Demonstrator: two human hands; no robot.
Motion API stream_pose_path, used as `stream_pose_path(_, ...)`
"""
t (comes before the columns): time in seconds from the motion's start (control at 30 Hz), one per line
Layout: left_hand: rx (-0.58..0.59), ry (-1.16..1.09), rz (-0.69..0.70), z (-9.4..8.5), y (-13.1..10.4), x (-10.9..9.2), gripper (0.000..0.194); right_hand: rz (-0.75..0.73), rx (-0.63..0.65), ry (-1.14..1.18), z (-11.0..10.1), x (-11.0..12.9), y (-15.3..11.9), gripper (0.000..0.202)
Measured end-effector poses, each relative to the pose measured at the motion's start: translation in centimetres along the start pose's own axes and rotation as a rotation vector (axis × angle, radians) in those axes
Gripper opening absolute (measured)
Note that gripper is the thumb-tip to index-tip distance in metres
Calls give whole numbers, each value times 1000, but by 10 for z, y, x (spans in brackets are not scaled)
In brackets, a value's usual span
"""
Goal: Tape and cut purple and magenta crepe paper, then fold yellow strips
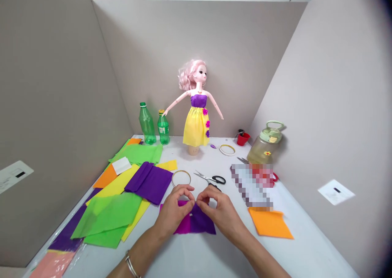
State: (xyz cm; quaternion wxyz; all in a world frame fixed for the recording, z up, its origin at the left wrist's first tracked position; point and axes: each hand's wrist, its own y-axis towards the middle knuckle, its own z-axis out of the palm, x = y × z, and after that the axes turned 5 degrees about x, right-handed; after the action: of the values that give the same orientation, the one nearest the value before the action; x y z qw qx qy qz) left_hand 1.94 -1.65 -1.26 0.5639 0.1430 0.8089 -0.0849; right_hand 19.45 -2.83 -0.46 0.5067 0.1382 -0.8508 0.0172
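The left hand (177, 208) and right hand (221, 206) pinch thumb to finger over the cloth (199, 223), partly hiding it; anything pinched is too small to tell. The cloth lies on the table (232, 253), long axis left to right, magenta end leftward. Something dark (241, 132) shows at the pot's (243, 139) mouth; pixelation masks items (252, 188) near the jug (262, 148).

Matt purple cloth (202, 224), shiny metal scissor blades (206, 176), glossy green plastic bottles (147, 125), smooth silvery metal bracelet (130, 265)
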Motion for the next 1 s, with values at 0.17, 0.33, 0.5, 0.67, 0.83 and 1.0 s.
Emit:
stream_pose_path(0.17,22,29,2,-1,0,-1,3,27,22,66,-1,4,1,12)
stream_pose_path(0.33,-27,31,10,-16,3,2,21,87,59,117,-4,7,-1,11)
stream_pose_path(0.5,-129,81,43,-36,7,1,16,174,232,69,4,10,-13,14)
stream_pose_path(0.67,264,108,-108,-45,1,0,23,203,282,-88,14,14,-25,13)
stream_pose_path(0.83,502,201,-154,-46,-7,8,13,237,284,-189,20,7,-27,15)
stream_pose_path(1.0,520,305,-133,-45,-6,10,7,219,286,-262,26,0,-26,15)
